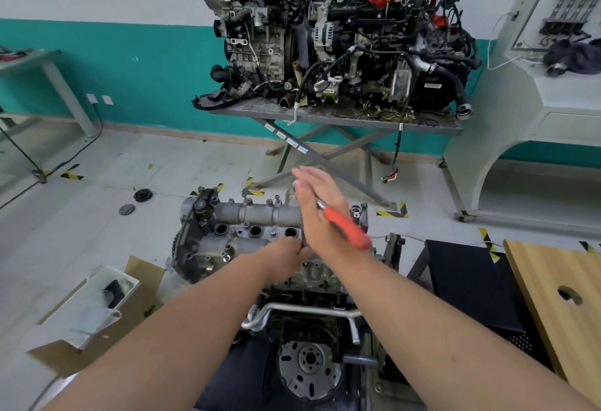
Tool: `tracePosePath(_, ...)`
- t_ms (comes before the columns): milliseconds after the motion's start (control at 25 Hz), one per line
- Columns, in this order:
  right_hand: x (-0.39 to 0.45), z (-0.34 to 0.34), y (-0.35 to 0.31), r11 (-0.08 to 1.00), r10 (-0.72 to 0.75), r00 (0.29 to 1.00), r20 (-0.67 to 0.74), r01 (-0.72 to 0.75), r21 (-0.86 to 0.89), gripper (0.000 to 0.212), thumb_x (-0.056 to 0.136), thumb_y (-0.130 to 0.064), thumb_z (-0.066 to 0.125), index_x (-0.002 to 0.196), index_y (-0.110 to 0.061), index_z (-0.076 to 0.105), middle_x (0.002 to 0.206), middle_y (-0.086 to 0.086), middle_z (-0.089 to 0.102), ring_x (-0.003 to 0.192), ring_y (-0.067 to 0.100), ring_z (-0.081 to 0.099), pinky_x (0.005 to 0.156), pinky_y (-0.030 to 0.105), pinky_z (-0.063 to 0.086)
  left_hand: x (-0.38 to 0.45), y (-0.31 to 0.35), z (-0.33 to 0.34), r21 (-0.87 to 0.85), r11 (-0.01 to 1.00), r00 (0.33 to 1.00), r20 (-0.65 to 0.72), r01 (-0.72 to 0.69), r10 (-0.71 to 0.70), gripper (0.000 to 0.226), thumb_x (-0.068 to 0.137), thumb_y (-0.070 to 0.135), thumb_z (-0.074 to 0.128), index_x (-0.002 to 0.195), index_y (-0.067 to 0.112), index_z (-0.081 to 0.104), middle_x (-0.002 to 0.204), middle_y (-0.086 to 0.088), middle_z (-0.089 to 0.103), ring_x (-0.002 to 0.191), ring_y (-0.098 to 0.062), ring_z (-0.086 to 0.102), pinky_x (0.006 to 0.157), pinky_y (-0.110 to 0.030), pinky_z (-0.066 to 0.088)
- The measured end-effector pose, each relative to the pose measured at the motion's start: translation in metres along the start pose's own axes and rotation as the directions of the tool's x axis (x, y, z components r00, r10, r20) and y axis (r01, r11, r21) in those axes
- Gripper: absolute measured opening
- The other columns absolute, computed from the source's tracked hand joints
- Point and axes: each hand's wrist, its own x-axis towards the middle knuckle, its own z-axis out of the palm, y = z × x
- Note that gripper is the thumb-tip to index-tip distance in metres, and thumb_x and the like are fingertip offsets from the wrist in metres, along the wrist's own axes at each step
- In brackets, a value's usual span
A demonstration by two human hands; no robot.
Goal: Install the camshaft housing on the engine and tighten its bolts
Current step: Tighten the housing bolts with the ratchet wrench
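Observation:
The grey camshaft housing [250, 227] lies on top of the engine [305, 329] standing on the floor in front of me, with bolts [269, 202] sticking up along its far edge. My left hand [289, 256] grips a dark upright tool shaft at the housing's near right side. My right hand [317, 212] is held flat with straight fingers, pressing on the orange-handled ratchet [346, 227], which is blurred. The ratchet's head is hidden behind my right hand.
An open cardboard box [97, 306] sits at the left, a black stool [471, 283] and a wooden board [559, 300] at the right. Two other engines [341, 33] stand on a scissor table [325, 118] by the wall. Small round parts [142, 195] lie on the floor.

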Motion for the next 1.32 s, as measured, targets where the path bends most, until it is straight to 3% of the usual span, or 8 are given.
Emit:
tracePosePath(80, 0.001, -0.004, 0.005, 0.912, -0.284, 0.955, 0.085, 0.296, -0.285, 0.027, 0.098, -0.017, 0.061, 0.122, -0.01, 0.07, 0.133, 0.009, 0.063, 0.122, 0.021, 0.059, 0.102, 0.034, 0.049, 0.0, 0.0, 0.002, 0.025, 1.0, 1.0, -0.012, -0.014, 0.015, 0.036, 0.105, 0.025, 0.04, 0.12, 0.0, 0.06, 0.12, -0.018, 0.063, 0.113, -0.034, 0.06, 0.101, -0.048, 0.047)
tracePosePath(160, 0.007, -0.008, 0.005, 0.835, -0.339, 0.929, 0.147, 0.369, -0.409, 0.025, 0.095, -0.011, 0.065, 0.119, -0.005, 0.072, 0.129, 0.011, 0.065, 0.115, 0.029, 0.062, 0.097, 0.044, 0.053, 0.003, -0.002, 0.001, 0.06, 0.998, 0.999, 0.003, -0.035, 0.035, 0.033, 0.103, 0.017, 0.038, 0.121, 0.0, 0.06, 0.119, -0.018, 0.063, 0.114, -0.034, 0.059, 0.101, -0.047, 0.046)
tracePosePath(280, 0.007, -0.011, -0.001, 0.96, -0.109, 0.975, 0.192, 0.154, -0.236, 0.027, 0.101, -0.018, 0.055, 0.124, -0.01, 0.068, 0.132, 0.002, 0.061, 0.119, 0.013, 0.059, 0.104, 0.034, 0.048, 0.006, -0.008, 0.0, 0.076, 0.995, 0.997, 0.05, -0.059, 0.055, 0.032, 0.104, 0.025, 0.039, 0.115, 0.008, 0.063, 0.116, -0.012, 0.066, 0.106, -0.027, 0.062, 0.098, -0.045, 0.048)
tracePosePath(400, -0.001, 0.006, -0.004, 0.99, 0.118, 0.989, 0.09, -0.124, 0.063, 0.025, 0.1, -0.023, 0.048, 0.116, -0.023, 0.066, 0.108, -0.004, 0.07, 0.094, 0.008, 0.066, 0.085, 0.03, 0.056, 0.009, -0.015, 0.0, 0.059, 0.993, 0.994, 0.047, -0.098, 0.096, 0.032, 0.104, 0.026, 0.04, 0.109, 0.005, 0.063, 0.112, -0.014, 0.065, 0.104, -0.03, 0.061, 0.095, -0.044, 0.049)
tracePosePath(640, 0.0, 0.037, -0.007, 0.745, 0.438, 0.895, -0.081, -0.311, 0.59, 0.019, 0.084, -0.02, 0.042, 0.095, -0.013, 0.055, 0.071, 0.011, 0.067, 0.058, 0.015, 0.045, 0.058, 0.023, 0.04, 0.019, -0.031, 0.007, 0.088, 0.981, 0.985, 0.01, -0.172, 0.172, 0.033, 0.102, 0.029, 0.043, 0.11, 0.004, 0.062, 0.114, -0.016, 0.062, 0.107, -0.034, 0.057, 0.095, -0.048, 0.047)
tracePosePath(920, 0.004, 0.034, -0.012, 0.647, 0.537, 0.842, -0.051, -0.372, 0.665, 0.028, 0.08, -0.028, 0.041, 0.064, -0.023, 0.064, 0.058, 0.005, 0.056, 0.057, 0.015, 0.046, 0.051, 0.022, 0.035, 0.013, -0.025, 0.009, 0.09, 0.989, 0.992, -0.008, -0.121, 0.122, 0.033, 0.099, 0.035, 0.041, 0.094, 0.008, 0.058, 0.099, -0.012, 0.061, 0.095, -0.031, 0.057, 0.087, -0.047, 0.05)
tracePosePath(1160, 0.003, 0.025, -0.014, 0.564, 0.568, 0.823, -0.032, -0.361, 0.743, 0.015, 0.069, -0.019, 0.04, 0.082, -0.013, 0.046, 0.06, -0.001, 0.046, 0.056, 0.013, 0.041, 0.056, 0.027, 0.029, 0.01, -0.017, 0.01, 0.045, 0.997, 0.998, -0.03, -0.055, 0.056, 0.029, 0.099, 0.032, 0.042, 0.09, 0.012, 0.06, 0.099, -0.011, 0.063, 0.094, -0.028, 0.057, 0.088, -0.044, 0.05)
tracePosePath(1320, -0.001, 0.026, -0.011, 0.758, 0.445, 0.89, -0.099, -0.316, 0.57, 0.033, 0.076, -0.017, 0.04, 0.092, -0.032, 0.064, 0.077, 0.0, 0.05, 0.065, 0.01, 0.049, 0.063, 0.025, 0.039, 0.01, -0.019, 0.01, 0.082, 0.995, 0.998, -0.007, -0.063, 0.064, 0.024, 0.099, 0.025, 0.042, 0.092, 0.011, 0.06, 0.107, -0.016, 0.06, 0.104, -0.034, 0.054, 0.095, -0.05, 0.047)
